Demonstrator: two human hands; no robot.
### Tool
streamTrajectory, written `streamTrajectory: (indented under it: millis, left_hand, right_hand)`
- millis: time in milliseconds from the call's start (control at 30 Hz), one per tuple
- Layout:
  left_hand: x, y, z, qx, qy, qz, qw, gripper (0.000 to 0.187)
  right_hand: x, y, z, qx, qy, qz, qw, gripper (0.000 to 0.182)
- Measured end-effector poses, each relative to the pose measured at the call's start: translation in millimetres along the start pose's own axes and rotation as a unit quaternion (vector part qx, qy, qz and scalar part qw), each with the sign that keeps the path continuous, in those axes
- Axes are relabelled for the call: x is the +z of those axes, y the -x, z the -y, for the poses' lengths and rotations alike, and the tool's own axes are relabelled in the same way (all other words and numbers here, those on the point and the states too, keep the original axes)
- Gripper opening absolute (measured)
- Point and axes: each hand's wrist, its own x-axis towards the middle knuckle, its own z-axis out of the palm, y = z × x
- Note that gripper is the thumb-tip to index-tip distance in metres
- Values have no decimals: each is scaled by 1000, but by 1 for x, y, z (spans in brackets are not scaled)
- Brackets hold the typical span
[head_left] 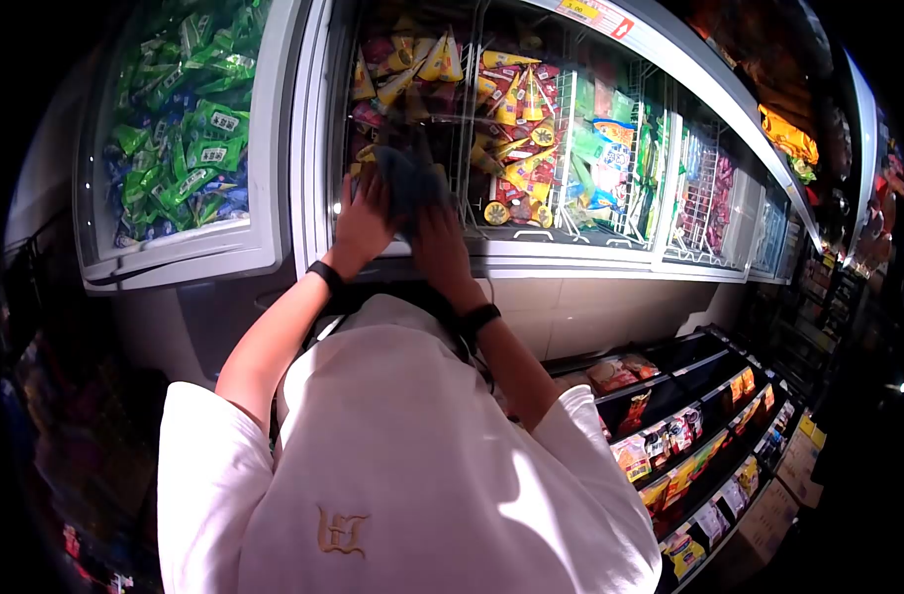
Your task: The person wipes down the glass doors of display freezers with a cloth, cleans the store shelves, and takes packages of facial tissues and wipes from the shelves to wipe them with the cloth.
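Cloth [410,186] on freezer glass [434,124]; left hand [366,220] and right hand [438,240] over it, seemingly extended, grip unclear. Step: wiping, apparently. Next stroke calls for even pressure.

Hands [367,220] on cloth [409,183], over freezer [570,259], cones [531,173] inside, snack shelves [684,381] right.

Left of the fingers [374,190], green packets [211,155] lie in a white-framed freezer [269,148]; below and right of the fingers, snack bags [630,458] line tiered shelves [694,381] beside cardboard boxes [765,517].
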Motion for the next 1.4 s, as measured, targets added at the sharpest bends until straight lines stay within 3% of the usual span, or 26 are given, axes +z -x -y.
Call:
streamTrajectory:
  millis: [133,200,233,300,333,367,433,467,567,633,733,833,867,933,967,1000,1033,1067,1200,1267,1400]
  left_hand:
    - [-15,-20,22,66,-33,-1,997,72]
    - [-31,-56,37,94,-53,-48,993,65]
    - [-31,-72,42,95,-53,-49,993,65]
    - [-31,-102,44,106,-134,-61,983,56]
    - [-30,-110,39,108,-135,-63,983,56]
    - [-25,-116,32,70,-140,-76,985,55]
    - [-17,-113,17,32,-147,-89,985,55]
    - [-15,-100,7,12,-139,-86,986,56]
    - [4,-51,-7,-8,-57,-84,995,59]
    - [1,-14,-8,12,19,-31,999,61]
    - [-6,-3,5,59,-36,-16,998,63]
    - [-16,-29,20,76,-17,-71,994,63]
    - [-20,-44,25,97,-38,-53,993,66]
    - [-16,-72,35,124,-13,-49,991,67]
    - [-14,-82,38,152,13,-44,987,69]
    - [-16,-93,37,152,13,-44,987,69]
    - [-22,-103,33,147,-41,-16,988,69]
    - [-27,-111,29,144,-95,13,985,70]
    - [-39,-120,18,118,-76,24,990,73]
    - [-31,-116,21,131,-75,-37,988,72]
    - [-13,-100,21,113,-3,-31,993,82]
  right_hand:
    - [-18,11,-36,-18,81,12,996,54]
    - [-33,-8,-54,-35,254,39,966,51]
    - [-40,-20,-51,-34,255,37,966,51]
    - [-54,-50,-47,41,31,-61,997,47]
    - [-12,-54,-88,-52,114,-84,989,46]
    - [-9,-66,-82,-52,115,-86,988,46]
    - [-5,-93,-50,43,95,68,992,50]
    - [-1,-92,-37,-21,20,-22,999,57]
    - [13,-67,-4,-45,8,-67,997,61]
    - [13,-34,9,-26,7,-52,998,65]
    - [6,2,11,52,36,20,998,63]
    - [1,15,-22,26,70,-23,997,60]
    - [-5,13,-35,26,71,-24,997,60]
    - [-26,-3,-54,18,201,18,979,62]
    - [-32,-13,-58,17,201,17,979,62]
    - [-40,-24,-61,84,94,-37,991,64]
    - [-41,-31,-67,150,-15,-90,984,67]
    - [-39,-36,-71,137,-27,-117,983,69]
    - [11,-54,-81,160,61,-141,975,68]
    - [13,-49,-62,125,89,-107,982,67]
    - [4,-13,-39,97,73,-60,991,66]
